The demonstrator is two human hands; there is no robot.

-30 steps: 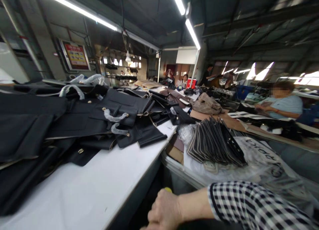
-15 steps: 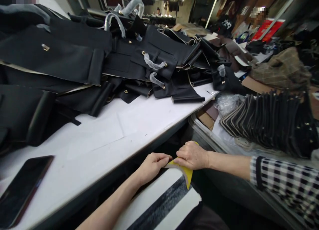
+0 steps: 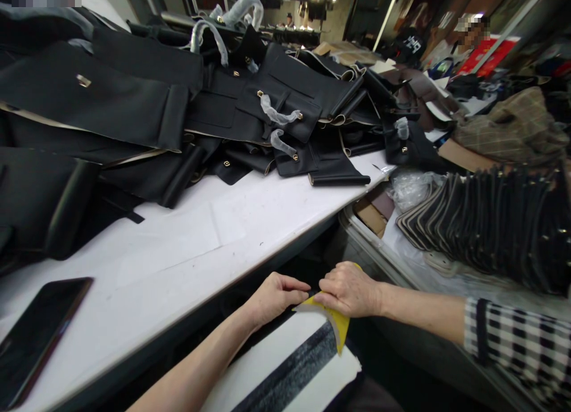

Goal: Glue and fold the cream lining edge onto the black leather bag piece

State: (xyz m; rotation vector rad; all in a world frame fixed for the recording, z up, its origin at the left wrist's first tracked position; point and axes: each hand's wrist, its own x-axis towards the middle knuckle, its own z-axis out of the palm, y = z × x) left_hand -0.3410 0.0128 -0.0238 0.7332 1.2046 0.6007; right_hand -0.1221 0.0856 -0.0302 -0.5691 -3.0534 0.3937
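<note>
Gripped in my right hand is a yellow crescent-shaped piece with a pale grey curved edge. It bends over the far end of a white, padded-looking panel with a wide dark band along it, low in front of me. My left hand is beside the panel's upper left corner. Its thumb and forefinger come together close to the yellow piece's left tip, at a dark edge; what they pinch is too small to make out.
A white table slants across the left, bearing a phone and piled black leather bag pieces. A grey bin on the right holds a row of stacked black pieces. Plaid cloth lies behind it.
My right hand and the yellow piece have shifted slightly down and to the right. The left fingertips have moved a little lower, and the view has shifted slightly.
</note>
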